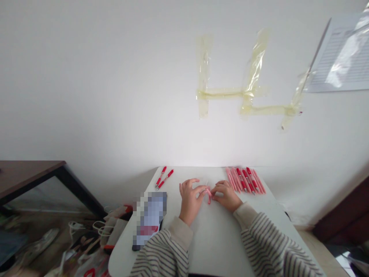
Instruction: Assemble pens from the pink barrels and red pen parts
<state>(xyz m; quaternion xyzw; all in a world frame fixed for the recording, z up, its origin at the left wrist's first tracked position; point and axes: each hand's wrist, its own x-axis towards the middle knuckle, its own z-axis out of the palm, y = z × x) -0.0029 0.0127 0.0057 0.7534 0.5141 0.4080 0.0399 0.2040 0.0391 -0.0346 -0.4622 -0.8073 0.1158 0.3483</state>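
Over the middle of the white table, my left hand (190,199) pinches a small pink strip-like piece (209,197) between thumb and forefinger, its other fingers raised. My right hand (226,195) is closed at the piece's other side, fingertips pressed together on it. The piece looks bent, and the fingertips partly cover it; its exact kind does not show. Right of my right hand lies a row of several pink and red pens (245,180), side by side. Two red pens (165,179) rest at the table's far left corner.
A phone-like device (151,219), blurred out, lies left of my left forearm. The white table (215,246) meets the wall at its far edge. Bags and clutter (95,238) sit on the floor at left, near a brown desk (31,173).
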